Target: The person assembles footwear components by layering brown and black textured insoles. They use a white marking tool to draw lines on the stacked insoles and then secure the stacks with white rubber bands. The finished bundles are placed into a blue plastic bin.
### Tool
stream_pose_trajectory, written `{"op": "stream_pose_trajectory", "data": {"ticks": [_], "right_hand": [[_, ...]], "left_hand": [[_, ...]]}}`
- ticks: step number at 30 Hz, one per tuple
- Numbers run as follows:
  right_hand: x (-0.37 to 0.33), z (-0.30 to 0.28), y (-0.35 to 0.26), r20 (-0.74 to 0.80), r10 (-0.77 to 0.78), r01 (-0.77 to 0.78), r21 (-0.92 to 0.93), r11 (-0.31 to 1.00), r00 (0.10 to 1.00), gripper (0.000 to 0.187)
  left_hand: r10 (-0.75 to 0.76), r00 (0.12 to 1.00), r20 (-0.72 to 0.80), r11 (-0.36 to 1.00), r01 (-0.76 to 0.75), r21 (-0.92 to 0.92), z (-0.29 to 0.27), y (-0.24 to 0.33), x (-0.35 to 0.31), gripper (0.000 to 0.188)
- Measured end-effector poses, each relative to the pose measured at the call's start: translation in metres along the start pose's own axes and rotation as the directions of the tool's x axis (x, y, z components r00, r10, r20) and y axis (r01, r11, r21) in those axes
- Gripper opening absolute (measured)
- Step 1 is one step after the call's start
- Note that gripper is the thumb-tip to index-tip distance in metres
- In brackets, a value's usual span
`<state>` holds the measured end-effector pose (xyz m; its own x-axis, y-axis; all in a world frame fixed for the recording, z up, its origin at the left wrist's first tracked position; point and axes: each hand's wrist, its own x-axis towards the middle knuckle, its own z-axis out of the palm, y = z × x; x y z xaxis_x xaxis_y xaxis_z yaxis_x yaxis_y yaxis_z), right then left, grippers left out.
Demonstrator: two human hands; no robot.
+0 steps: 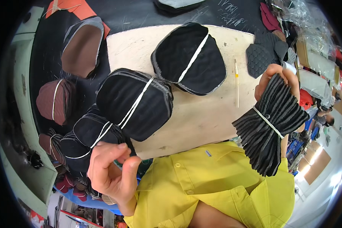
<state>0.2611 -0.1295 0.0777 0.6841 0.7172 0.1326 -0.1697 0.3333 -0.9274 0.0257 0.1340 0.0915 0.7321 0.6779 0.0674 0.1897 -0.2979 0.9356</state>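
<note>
On the right, my right hand (280,76) grips a thick bundle of black fabric pieces (271,146), raised and seen edge-on. A white tie cinches its middle, so the layers fan out at both ends. My left hand (114,173) is held up at lower left with fingers loosely bent and the thumb apart; nothing shows between them. Just beyond it are small tied black stacks (93,127), partly covered by the hand. Two larger black stacks, a nearer one (129,102) and a farther one (190,57), each have a white tie across them.
Beneath the large stacks is a pale board (193,125) on a black table. A thin stick-like tool (237,81) lies on it. Brown stacks (51,100) and a brown-topped stack (81,49) stand left; grey quilted pieces (260,57) and clear plastic bags (315,34) are at right.
</note>
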Motion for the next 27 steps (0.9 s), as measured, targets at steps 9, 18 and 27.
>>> {"op": "stream_pose_trajectory", "data": {"ticks": [9, 18, 27], "right_hand": [[0.022, -0.008, -0.01, -0.204, 0.201, -0.226, -0.108, 0.968, 0.958, 0.104], [0.046, 0.004, -0.012, -0.208, 0.169, -0.202, -0.148, 0.968, 0.963, 0.094], [0.122, 0.057, -0.017, -0.062, 0.244, -0.207, 0.36, 0.91, 0.968, 0.068]], "left_hand": [[0.027, 0.961, 0.274, 0.917, -0.133, 0.377, 0.047, 0.024, 0.086, 0.054], [-0.074, 0.748, 0.659, 0.887, -0.253, 0.386, 0.094, 0.027, 0.132, 0.076], [0.0, 0.94, 0.341, 0.97, 0.083, -0.228, -0.001, 0.047, 0.186, 0.059]]}}
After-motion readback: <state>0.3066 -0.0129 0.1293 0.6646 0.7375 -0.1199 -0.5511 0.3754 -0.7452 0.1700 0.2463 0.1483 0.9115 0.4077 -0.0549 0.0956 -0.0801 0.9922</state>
